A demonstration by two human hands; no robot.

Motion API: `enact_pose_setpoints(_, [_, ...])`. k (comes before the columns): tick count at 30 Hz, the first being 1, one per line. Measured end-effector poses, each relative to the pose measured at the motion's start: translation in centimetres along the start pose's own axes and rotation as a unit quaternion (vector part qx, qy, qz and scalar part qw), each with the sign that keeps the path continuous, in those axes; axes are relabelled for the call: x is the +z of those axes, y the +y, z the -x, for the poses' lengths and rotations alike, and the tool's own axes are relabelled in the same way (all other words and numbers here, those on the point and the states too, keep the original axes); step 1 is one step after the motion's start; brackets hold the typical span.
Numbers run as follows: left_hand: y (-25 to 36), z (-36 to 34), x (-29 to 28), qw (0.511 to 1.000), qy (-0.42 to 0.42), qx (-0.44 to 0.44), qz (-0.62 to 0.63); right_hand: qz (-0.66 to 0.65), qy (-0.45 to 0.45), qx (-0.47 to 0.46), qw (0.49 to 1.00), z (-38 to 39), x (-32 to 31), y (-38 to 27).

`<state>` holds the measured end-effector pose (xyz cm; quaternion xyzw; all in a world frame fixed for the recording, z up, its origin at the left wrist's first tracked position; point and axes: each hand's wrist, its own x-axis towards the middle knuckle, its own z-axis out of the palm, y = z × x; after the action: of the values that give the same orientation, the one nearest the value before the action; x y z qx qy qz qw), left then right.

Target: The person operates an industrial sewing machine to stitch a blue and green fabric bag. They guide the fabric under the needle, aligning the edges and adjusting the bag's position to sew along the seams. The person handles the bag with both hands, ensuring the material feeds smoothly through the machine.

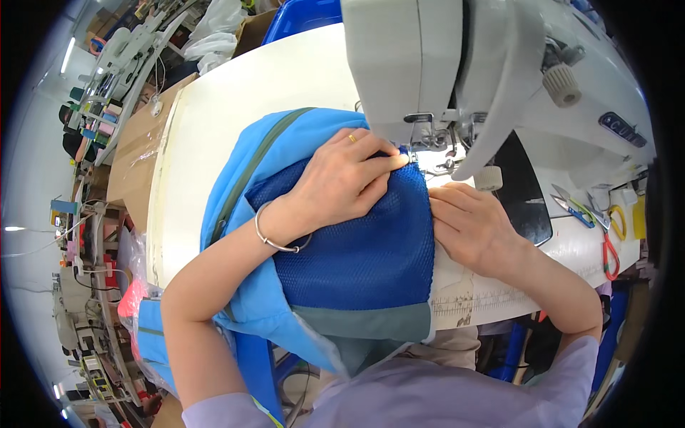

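A light blue fabric bag piece [239, 175] with an olive zipper strip lies on the sewing table, bulging on the left. On it is a dark blue mesh panel [364, 250] with a grey-green band [371, 322] along its near edge. My left hand [342, 175] rests over the mesh, thumb and fingers pinching its far corner just left of the presser foot [422, 135] of the white sewing machine [399, 57]. My right hand [474, 225] has curled fingers at the mesh's right edge, just below the lit needle area; its thumb is hidden.
Scissors [610, 246] with red handles, blue-handled snips [574, 212] and yellow-handled scissors [618, 222] lie at the right. Left of the white table [285, 75] stands a cardboard box [139, 153]. A blue bin [303, 18] is behind. Shelves with machines line the far left.
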<state>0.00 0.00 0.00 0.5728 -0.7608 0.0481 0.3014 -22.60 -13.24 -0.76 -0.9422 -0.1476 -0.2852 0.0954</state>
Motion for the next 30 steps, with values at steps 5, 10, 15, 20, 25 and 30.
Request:
enact_pose_setpoints(5, [0.0, -0.1, 0.0, 1.0, 0.009, 0.01, -0.002, -0.002, 0.009, -0.007, 1.0, 0.2, 0.1, -0.2])
enact_pose_setpoints(10, [-0.4, -0.2, 0.0, 1.0, 0.006, 0.013, -0.011, 0.011, 0.018, -0.008, 1.0, 0.4, 0.3, -0.3])
enact_pose_setpoints(15, [-1.1, 0.1, -0.9, 0.999, -0.041, -0.01, -0.001, 0.014, 0.016, -0.065, 0.998, 0.4, 0.1, -1.8])
enact_pose_setpoints(20, [3.4, -1.3, -1.7, 0.994, -0.069, -0.059, -0.066, -0.003, 0.002, -0.129, 0.992, 1.5, -0.5, -5.3])
enact_pose_setpoints(25, [11.5, 1.3, -1.5, 0.983, -0.099, -0.128, -0.083, 0.024, 0.055, -0.148, 0.987, 1.8, 0.0, -5.8])
enact_pose_setpoints(30, [10.6, 2.8, -0.7, 0.985, -0.092, -0.1, -0.105, 0.05, 0.079, -0.161, 0.983, 2.1, 0.6, -6.0])
